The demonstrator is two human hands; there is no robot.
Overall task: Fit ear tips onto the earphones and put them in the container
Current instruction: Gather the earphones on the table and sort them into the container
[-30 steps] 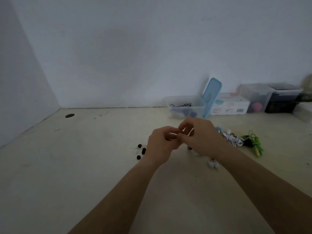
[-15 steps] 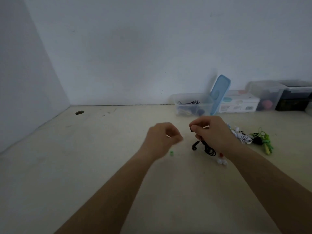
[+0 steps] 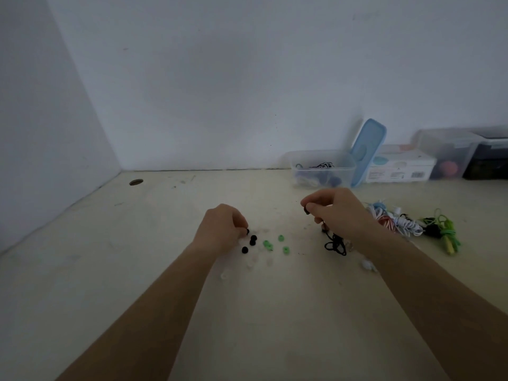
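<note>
The left hand [image 3: 222, 229] pinches a black ear tip [image 3: 247, 231] among loose tips [image 3: 281, 238] on the table [image 3: 137, 270]. The right hand [image 3: 341, 213] grips a black earphone [image 3: 307, 211], its cable dangling. The far clear container [image 3: 321, 160] holds a few earphones, while coiled earphone bundles [image 3: 398, 222] at right wait, so much likely remains.

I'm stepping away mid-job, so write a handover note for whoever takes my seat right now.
Left hand pinches a black ear tip among loose tips. Right hand holds the black earphones, cord dangling. Container at the back holds some earphones. Left: fit this tip, box the pair, then do the bundles on the right.
</note>
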